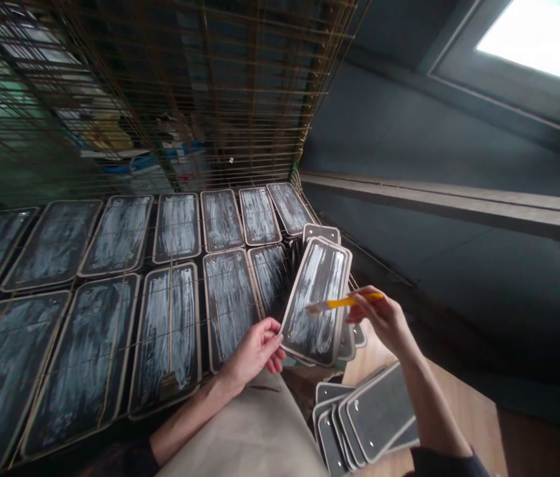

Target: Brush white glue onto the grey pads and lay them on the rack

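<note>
My right hand (382, 319) grips a paintbrush (341, 302) by its yellow handle. The bristles rest on, or just over, a dark rounded rectangular panel (320, 275) with a pale rim, streaked with whitish coating. At that panel's lower left corner, my left hand (259, 350) pinches the edge between thumb and fingers. More dark panels (322, 231) lie underneath it, their rims and corner holes or studs partly showing. Below my right forearm is a fanned stack of dark panels (382, 414) without white streaks.
Rows of white-streaked panels (171, 324) lie on a wire rack to my left. A raised wire grid (255, 86) leans above them. The uncoated stack sits on a wooden board (473, 411). A dark wall (459, 258) with a ledge and a bright window stands at right.
</note>
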Available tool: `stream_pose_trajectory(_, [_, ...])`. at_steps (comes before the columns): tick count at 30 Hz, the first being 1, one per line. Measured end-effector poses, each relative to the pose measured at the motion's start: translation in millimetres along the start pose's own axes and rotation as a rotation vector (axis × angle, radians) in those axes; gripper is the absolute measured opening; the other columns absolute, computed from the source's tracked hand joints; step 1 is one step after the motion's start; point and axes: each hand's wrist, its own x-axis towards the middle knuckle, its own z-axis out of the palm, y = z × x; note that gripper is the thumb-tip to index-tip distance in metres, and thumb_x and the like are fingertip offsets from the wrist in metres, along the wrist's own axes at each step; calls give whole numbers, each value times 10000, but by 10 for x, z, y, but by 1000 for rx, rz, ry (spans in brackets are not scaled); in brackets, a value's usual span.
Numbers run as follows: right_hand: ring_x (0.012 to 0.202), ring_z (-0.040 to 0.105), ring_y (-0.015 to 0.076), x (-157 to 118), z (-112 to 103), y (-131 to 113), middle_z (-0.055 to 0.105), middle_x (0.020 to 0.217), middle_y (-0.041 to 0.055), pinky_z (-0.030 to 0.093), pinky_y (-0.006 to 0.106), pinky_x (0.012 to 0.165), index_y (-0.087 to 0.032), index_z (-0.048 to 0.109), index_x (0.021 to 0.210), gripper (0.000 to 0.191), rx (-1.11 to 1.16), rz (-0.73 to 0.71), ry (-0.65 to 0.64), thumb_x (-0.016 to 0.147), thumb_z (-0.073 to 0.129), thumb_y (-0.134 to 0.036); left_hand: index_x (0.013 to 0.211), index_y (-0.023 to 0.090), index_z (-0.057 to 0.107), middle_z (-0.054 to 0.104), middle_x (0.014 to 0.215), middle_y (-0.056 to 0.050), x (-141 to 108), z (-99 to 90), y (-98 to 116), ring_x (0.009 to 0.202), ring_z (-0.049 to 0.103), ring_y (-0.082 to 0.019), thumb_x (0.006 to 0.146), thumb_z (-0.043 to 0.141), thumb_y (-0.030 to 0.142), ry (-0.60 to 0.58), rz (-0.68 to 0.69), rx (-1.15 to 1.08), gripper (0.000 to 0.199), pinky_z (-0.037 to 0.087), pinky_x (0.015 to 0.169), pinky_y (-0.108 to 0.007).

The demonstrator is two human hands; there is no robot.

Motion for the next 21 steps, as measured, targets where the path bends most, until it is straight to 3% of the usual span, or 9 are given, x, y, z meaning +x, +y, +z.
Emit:
stream_pose_trajectory(5, [608,682,173,450,-134,128,671,691,10,585,285,608,-182,608,992,295,-185,-176,279,902,545,-456,910,181,426,620,614,6,15,5,6,447,594,-124,801,593,506,2,-2,-16,382,430,390,-183])
stream_pose_trajectory(10, [675,691,180,709,-133,196,685,761,19,571,297,661,-197,591,1037,269,-302,-276,347,928,502,-425,906,177,432,615,616,8,33,1,-8,441,590,-120,805,592,492,11,-12,-27,367,426,386,-180])
stream_pose_trajectory(15, [690,689,175,676,-51,256,691,758,23,526,265,646,-204,583,1039,227,-516,-280,224,953,459,-374,908,176,434,617,620,7,45,-5,-31,439,591,-120,809,592,487,12,-15,-42,362,430,385,-183])
stream_pose_trajectory(21, [669,667,150,44,17,53,680,768,19,492,240,637,-213,556,1084,203,-563,-201,-8,971,431,-325,921,175,439,620,620,5,24,4,-32,449,599,-129,812,601,474,23,-30,-61,357,438,396,-191])
